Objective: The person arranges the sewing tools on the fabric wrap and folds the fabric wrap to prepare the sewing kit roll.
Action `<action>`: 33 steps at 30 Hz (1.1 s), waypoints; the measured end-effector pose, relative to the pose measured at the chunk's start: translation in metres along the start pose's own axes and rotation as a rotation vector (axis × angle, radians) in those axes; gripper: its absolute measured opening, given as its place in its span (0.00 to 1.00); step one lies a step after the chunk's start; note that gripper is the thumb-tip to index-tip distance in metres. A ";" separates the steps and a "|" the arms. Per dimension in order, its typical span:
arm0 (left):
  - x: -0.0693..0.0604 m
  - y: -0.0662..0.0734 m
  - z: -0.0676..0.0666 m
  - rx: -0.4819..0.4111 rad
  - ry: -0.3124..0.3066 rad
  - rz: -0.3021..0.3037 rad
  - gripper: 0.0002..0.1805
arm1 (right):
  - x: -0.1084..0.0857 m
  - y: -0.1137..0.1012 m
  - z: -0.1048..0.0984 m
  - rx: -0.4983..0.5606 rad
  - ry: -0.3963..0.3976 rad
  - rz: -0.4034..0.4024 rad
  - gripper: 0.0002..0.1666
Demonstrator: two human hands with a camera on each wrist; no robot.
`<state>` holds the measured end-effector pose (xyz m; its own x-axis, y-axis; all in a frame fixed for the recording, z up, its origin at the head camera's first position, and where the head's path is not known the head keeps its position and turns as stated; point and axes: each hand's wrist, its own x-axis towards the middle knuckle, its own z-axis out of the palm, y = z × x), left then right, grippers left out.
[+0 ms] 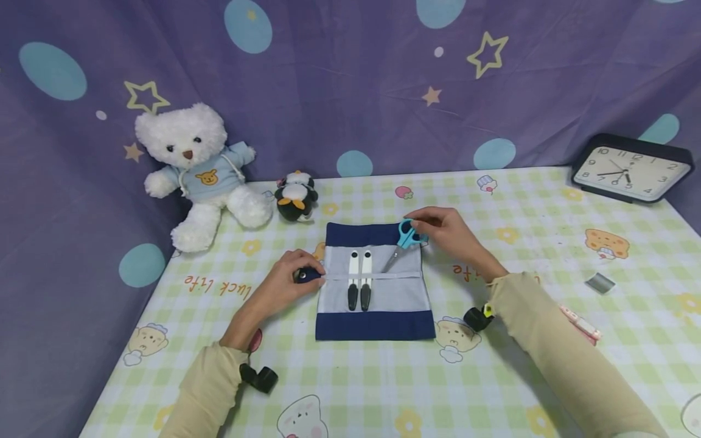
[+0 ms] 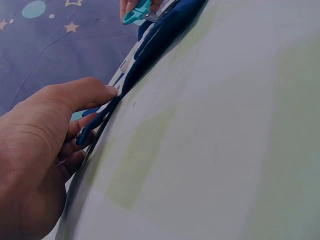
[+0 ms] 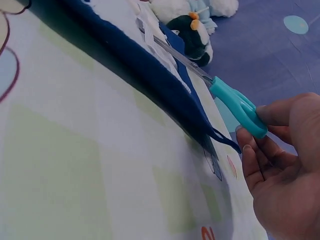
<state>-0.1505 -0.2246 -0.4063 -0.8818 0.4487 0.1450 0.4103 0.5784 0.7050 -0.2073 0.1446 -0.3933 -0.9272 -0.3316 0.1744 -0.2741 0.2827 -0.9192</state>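
Observation:
A navy-and-grey fabric pouch lies unfolded on the table. Its pale elastic strap crosses two slim white tools with black ends, set side by side. At the pouch's left edge my left hand pinches a navy tab with a round snap. My right hand holds turquoise-handled scissors by the handles at the upper right. The scissors slant down left, blades toward the strap; whether the tips are under it, I cannot tell.
A white teddy bear and a penguin plush sit at the back left. A black-framed clock stands back right. A small grey piece and a pink-and-white item lie right of the right forearm.

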 end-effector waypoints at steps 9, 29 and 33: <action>0.000 0.000 -0.001 0.006 0.000 -0.003 0.07 | 0.005 -0.004 0.007 -0.059 -0.059 -0.036 0.14; 0.001 -0.001 0.000 0.005 -0.003 -0.003 0.07 | 0.008 -0.014 0.024 -0.280 -0.147 -0.152 0.13; 0.001 -0.001 0.000 0.005 -0.002 -0.002 0.07 | 0.010 -0.015 0.027 -0.299 -0.173 -0.182 0.13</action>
<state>-0.1516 -0.2247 -0.4068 -0.8821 0.4489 0.1424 0.4098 0.5827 0.7018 -0.2057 0.1128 -0.3877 -0.8067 -0.5401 0.2397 -0.5162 0.4466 -0.7308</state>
